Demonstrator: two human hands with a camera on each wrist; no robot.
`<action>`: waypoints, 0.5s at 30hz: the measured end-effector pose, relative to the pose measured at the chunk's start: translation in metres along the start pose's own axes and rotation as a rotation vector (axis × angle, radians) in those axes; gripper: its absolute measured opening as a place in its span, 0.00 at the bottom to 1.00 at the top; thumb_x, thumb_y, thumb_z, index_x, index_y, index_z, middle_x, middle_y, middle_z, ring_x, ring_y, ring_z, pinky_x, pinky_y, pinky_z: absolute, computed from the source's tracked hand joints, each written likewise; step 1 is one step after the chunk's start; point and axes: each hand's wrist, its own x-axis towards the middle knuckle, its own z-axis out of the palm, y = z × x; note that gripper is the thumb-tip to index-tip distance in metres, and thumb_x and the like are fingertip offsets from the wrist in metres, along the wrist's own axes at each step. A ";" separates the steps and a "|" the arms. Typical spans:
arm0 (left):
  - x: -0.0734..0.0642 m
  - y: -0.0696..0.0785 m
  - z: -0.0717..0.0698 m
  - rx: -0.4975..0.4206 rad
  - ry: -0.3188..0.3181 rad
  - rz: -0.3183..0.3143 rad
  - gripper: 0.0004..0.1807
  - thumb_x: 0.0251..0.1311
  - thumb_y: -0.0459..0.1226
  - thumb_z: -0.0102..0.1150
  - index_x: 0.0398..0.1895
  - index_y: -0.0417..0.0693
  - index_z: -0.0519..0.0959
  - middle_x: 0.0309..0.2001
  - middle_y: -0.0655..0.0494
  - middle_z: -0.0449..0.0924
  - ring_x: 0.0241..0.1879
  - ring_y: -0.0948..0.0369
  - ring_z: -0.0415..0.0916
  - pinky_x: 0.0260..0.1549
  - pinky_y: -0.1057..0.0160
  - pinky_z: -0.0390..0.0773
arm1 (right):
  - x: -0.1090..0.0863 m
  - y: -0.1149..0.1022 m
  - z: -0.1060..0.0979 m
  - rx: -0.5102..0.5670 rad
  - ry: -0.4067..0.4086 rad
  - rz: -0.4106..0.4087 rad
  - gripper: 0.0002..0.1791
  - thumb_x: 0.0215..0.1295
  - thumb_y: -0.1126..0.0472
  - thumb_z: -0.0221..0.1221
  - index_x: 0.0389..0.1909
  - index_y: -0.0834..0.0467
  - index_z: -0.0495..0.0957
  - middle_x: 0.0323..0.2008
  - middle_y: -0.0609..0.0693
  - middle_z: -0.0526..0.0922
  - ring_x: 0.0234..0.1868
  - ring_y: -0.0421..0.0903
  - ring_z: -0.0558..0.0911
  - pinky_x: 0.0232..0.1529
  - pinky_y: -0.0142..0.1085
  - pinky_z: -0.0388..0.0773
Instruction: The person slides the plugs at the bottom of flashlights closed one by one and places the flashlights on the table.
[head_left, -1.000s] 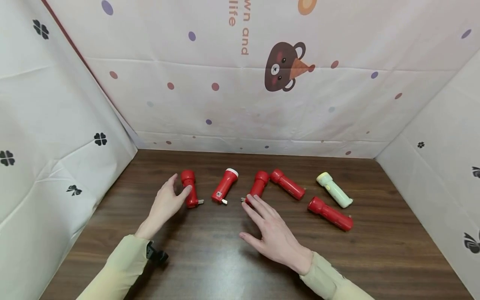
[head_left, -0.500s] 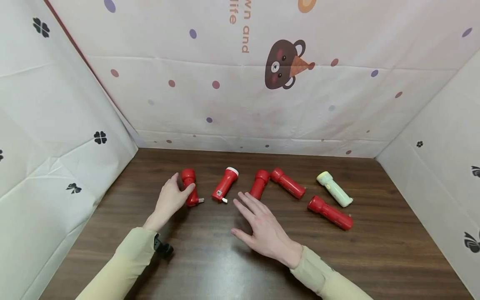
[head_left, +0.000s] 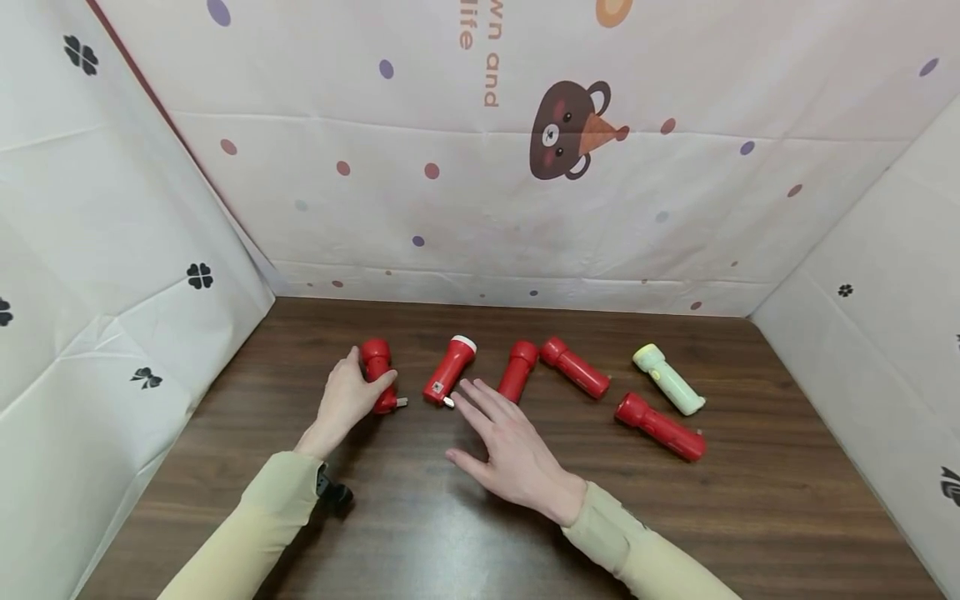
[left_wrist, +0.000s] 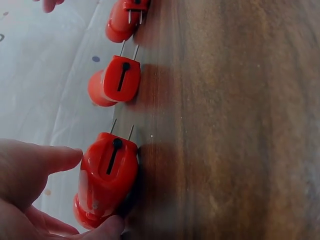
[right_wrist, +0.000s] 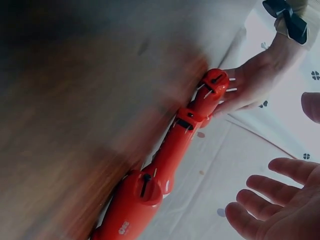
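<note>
Beside the leftmost red flashlight (head_left: 377, 358), my left hand (head_left: 345, 404) has its thumb on one side and its fingers on the other. In the left wrist view the thumb lies straight near that flashlight's body, and a fingertip reaches its far end; whether both touch cannot be told. Two metal prongs stick out of its tail. My right hand (head_left: 513, 454) is spread over the table, holding nothing. Its fingertips lie in front of a red flashlight (head_left: 519, 371), hiding its tail, and close to the prongs of the white-rimmed red flashlight (head_left: 452, 367).
Farther right lie another red flashlight (head_left: 577, 369), a pale green flashlight (head_left: 669, 381) and one more red flashlight (head_left: 662, 428). The brown wooden table (head_left: 405, 533) meets a printed cloth backdrop (head_left: 337, 225) at the back and white cloth at both sides.
My left hand has moved slightly right, its thumb now farther across the leftmost flashlight. My right hand has slid left toward the white-rimmed flashlight. The flashlights stay in place.
</note>
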 end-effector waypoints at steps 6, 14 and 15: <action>0.002 0.004 0.002 0.020 -0.007 -0.017 0.51 0.68 0.48 0.64 0.80 0.24 0.52 0.68 0.24 0.70 0.66 0.34 0.71 0.66 0.37 0.78 | 0.008 -0.004 0.000 -0.002 -0.002 -0.008 0.41 0.67 0.45 0.69 0.77 0.56 0.70 0.78 0.55 0.70 0.79 0.58 0.71 0.77 0.53 0.71; 0.002 0.003 0.000 0.032 -0.006 -0.011 0.44 0.66 0.44 0.66 0.75 0.25 0.60 0.60 0.26 0.77 0.57 0.36 0.77 0.58 0.40 0.82 | 0.018 -0.006 0.000 0.019 0.007 0.001 0.40 0.67 0.45 0.69 0.76 0.56 0.70 0.78 0.55 0.71 0.79 0.58 0.71 0.77 0.53 0.72; 0.002 0.003 0.000 0.029 -0.005 -0.009 0.41 0.66 0.44 0.66 0.73 0.26 0.63 0.58 0.27 0.78 0.55 0.38 0.78 0.56 0.41 0.84 | 0.019 -0.006 0.000 0.021 0.011 0.001 0.40 0.67 0.45 0.69 0.76 0.57 0.70 0.78 0.55 0.71 0.79 0.58 0.71 0.77 0.53 0.72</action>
